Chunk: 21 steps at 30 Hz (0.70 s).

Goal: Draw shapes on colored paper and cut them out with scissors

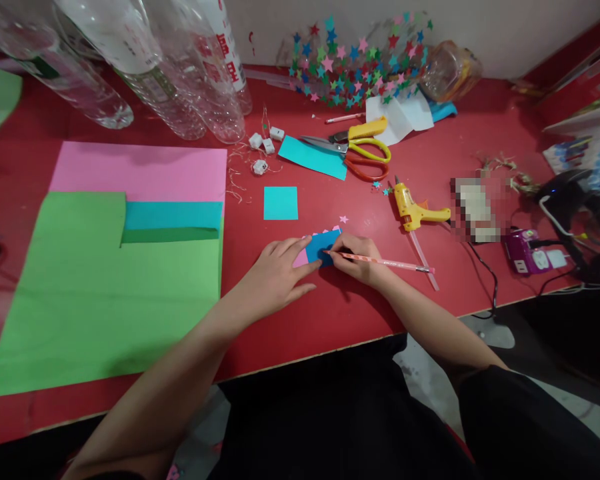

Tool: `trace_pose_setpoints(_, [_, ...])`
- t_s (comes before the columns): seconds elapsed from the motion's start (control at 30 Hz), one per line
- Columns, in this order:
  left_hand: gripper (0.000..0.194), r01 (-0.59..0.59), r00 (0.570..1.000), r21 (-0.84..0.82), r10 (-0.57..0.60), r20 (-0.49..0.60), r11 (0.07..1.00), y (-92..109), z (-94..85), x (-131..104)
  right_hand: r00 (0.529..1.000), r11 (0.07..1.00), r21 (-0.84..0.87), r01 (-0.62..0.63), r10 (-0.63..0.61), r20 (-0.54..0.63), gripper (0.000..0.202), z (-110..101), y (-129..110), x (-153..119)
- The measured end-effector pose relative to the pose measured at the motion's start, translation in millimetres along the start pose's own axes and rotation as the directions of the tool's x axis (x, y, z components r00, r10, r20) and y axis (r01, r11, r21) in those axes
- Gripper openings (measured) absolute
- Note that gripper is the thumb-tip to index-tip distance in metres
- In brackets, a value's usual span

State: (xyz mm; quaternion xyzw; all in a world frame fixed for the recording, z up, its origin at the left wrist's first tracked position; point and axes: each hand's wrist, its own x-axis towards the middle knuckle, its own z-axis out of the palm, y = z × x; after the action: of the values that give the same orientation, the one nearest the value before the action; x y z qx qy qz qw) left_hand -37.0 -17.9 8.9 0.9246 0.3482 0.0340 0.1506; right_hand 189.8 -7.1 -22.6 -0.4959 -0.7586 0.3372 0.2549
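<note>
My right hand (355, 259) is closed around a pink pencil (390, 261), its tip on a small blue paper (318, 247). Under the blue paper lies a pink piece (300, 259) with a jagged upper edge. My left hand (277, 273) rests with spread fingers at the left side of these papers, fingertips touching them. A turquoise square (281, 203) lies just behind my left hand, and a small pink star (343, 219) is behind the right one.
Green sheets (115, 300) and a pink sheet (145, 167) cover the left. Scissors (367, 157), a cutter (365, 130) and a yellow glue gun (413, 210) lie right of centre. Plastic bottles (205, 87) and a star garland (355, 67) line the back of the red table (350, 320).
</note>
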Motion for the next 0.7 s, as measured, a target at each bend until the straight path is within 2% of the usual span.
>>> trace_pose_setpoints(0.57, [0.044, 0.002, 1.000, 0.004, -0.002, 0.003, 1.000, -1.0, 0.7, -0.6, 0.977, 0.988, -0.051, -0.143, 0.133, -0.164, 0.010, 4.0, -0.7, -2.2])
trace_pose_setpoints(0.7, [0.044, 0.003, 1.000, 0.006, -0.003, 0.006, 1.000, -0.8, 0.3, -0.8, 0.971, 0.989, -0.044, -0.144, 0.132, -0.201, 0.011, 5.2, 0.3, -2.0])
